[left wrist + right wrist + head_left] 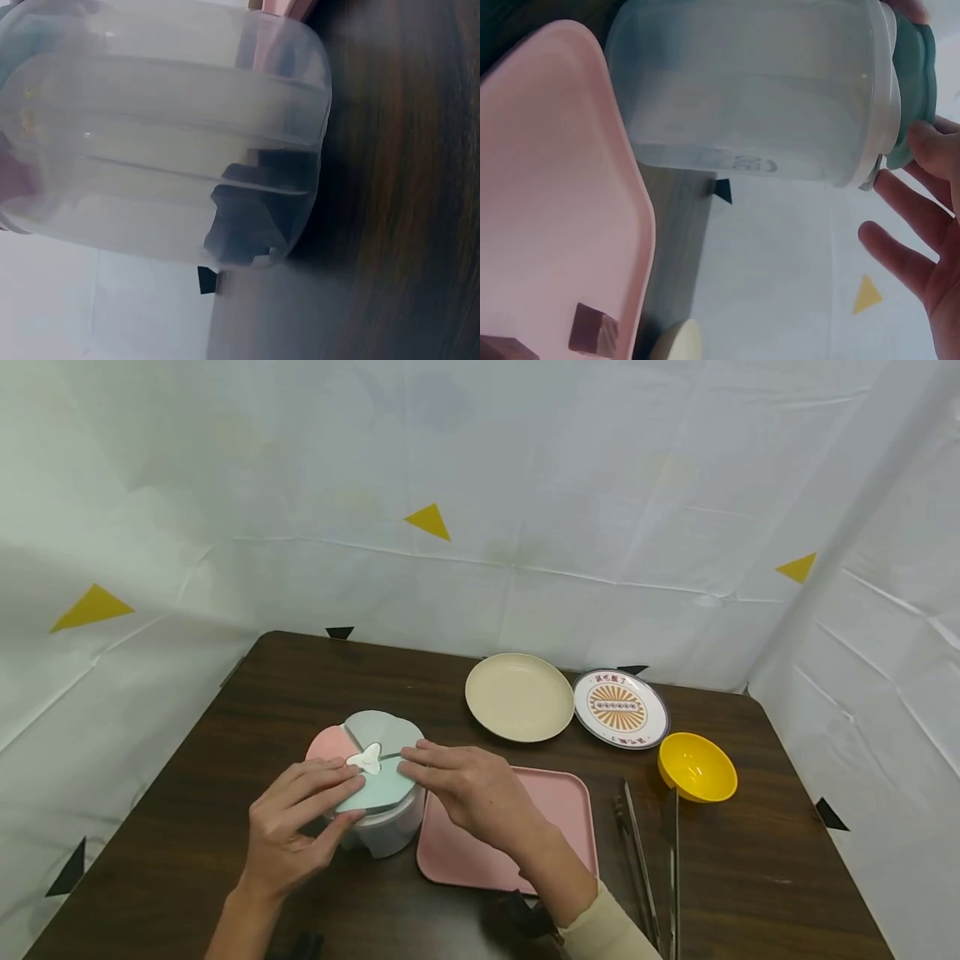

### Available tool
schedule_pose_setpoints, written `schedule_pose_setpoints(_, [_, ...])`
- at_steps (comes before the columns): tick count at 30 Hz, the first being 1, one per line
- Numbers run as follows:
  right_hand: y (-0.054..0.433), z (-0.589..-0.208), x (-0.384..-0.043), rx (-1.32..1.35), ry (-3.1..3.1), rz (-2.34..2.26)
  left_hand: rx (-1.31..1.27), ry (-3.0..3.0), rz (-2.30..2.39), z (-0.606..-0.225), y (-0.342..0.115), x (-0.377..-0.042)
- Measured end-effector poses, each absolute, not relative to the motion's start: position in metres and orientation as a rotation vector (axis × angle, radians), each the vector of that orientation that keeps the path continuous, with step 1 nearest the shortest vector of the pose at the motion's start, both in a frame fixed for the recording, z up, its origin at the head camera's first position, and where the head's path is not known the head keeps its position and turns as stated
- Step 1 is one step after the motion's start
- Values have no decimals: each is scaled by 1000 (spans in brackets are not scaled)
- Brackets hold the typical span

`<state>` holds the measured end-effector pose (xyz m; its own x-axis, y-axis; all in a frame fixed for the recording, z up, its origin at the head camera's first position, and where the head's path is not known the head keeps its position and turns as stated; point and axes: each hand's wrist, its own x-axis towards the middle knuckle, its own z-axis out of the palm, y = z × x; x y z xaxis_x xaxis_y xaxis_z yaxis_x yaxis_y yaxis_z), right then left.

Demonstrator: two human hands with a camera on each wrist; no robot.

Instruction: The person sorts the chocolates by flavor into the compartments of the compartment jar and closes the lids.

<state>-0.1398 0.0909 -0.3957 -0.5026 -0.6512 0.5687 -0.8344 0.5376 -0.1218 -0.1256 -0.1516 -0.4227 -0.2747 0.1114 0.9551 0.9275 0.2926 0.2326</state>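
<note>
A three-lobed storage container (386, 831) with a translucent body stands on the table. Its lid has pink, grey and mint-green sections around a white centre piece (366, 759). At the near left side, my left hand (296, 814) grips the mint-green lid section (382, 789), fingers on top and thumb at its front edge. My right hand (476, 793) holds the same section from the right. In the right wrist view, the right thumb (934, 150) lies against the green rim while two lower fingers stretch beside the container. The left wrist view shows mostly the translucent wall.
A pink tray (555, 810) lies right of the container, with brown blocks (594, 330) on it. Metal tongs (671, 877) lie farther right. Behind are a beige plate (519, 697), a patterned white plate (621, 708) and a yellow bowl (697, 767).
</note>
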Motion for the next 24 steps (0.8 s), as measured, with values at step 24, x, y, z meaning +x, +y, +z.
schedule_pose_setpoints(24, [86,-400,-134,1067,-2454,735,-772,-1812,-1351,-422,-146,-130])
